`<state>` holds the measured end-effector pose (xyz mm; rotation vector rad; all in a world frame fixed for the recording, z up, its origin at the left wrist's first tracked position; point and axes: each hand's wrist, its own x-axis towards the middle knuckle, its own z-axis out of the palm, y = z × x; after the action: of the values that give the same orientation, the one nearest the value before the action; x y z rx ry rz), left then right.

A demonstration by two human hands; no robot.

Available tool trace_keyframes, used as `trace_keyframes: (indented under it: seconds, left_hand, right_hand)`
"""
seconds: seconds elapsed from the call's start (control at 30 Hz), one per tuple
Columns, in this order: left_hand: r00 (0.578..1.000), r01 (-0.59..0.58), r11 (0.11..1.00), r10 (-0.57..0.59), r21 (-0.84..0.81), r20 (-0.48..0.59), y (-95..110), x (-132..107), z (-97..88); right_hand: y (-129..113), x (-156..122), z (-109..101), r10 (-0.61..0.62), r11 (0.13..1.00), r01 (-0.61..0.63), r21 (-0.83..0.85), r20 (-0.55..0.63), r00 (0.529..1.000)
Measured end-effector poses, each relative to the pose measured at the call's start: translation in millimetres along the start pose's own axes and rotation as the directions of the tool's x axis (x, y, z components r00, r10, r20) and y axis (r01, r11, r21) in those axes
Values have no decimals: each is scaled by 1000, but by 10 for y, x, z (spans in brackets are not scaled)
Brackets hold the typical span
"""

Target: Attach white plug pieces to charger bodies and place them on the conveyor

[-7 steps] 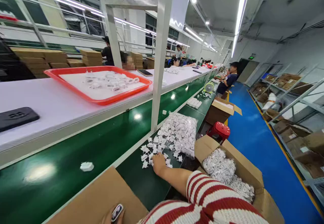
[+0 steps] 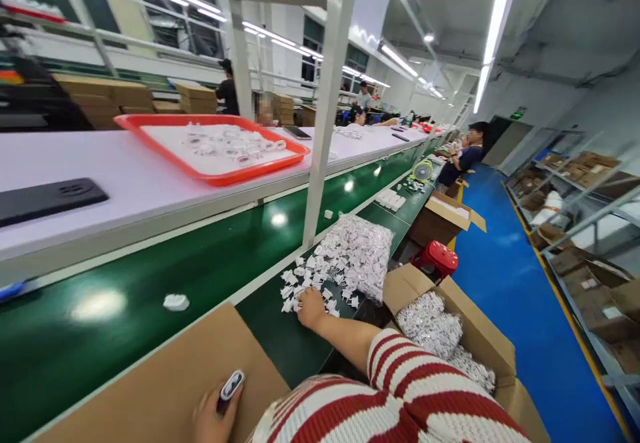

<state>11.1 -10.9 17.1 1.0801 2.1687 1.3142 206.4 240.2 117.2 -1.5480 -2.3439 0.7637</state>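
Observation:
My left hand [image 2: 213, 417], low in the view over the brown cardboard [image 2: 165, 376], is closed around a small dark piece with a white oval rim [image 2: 232, 385]. On the dark green worktop, my right hand [image 2: 312, 309] lies at the near edge of a pile of small white plastic parts [image 2: 320, 269]. Its fingers are curled down among the parts, and whatever is between the fingertips is hidden. The pile spills from a clear plastic bag [image 2: 367, 253] full of the same parts, just beyond this hand.
A green conveyor belt [image 2: 135, 336] carries a white piece [image 2: 176, 302]. Above it, a white shelf holds a red tray [image 2: 220, 179] of white parts and a black phone [image 2: 55, 199]. A metal post [image 2: 325, 109] rises beside the belt. At right stands an open carton [image 2: 480, 316] with bagged parts.
The view has shifted, showing more of my left hand and of the phone. My left hand still holds the dark piece with the white rim; my right hand stays at the pile.

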Motion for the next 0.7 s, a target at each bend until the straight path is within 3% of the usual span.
trace_keyframes:
  seconds: [0.17,0.27,0.4,0.57,0.7]
  left_hand:
    - [999,-47,997,47,63,12,323,-14,14]
    - [999,39,998,-37,55,-22,238,51,54]
    - [997,69,998,-68,16,-34,96,36,136]
    - [999,44,998,-45,-38,-24,19,11,183]
    - [999,23,998,-26,-50,-41,5,18,188]
  right_hand:
    - [-96,36,126,12,967,-44,252,124,992]
    - [-231,55,293,-32,909,-94,406,292,956]
    - [-437,-69,394,-80,816,-210,538,465,882]
    - [-616,-200,436,-114,739,-314,595,571,813]
    - [-703,-209,429,-138,748,-319,582,607,783]
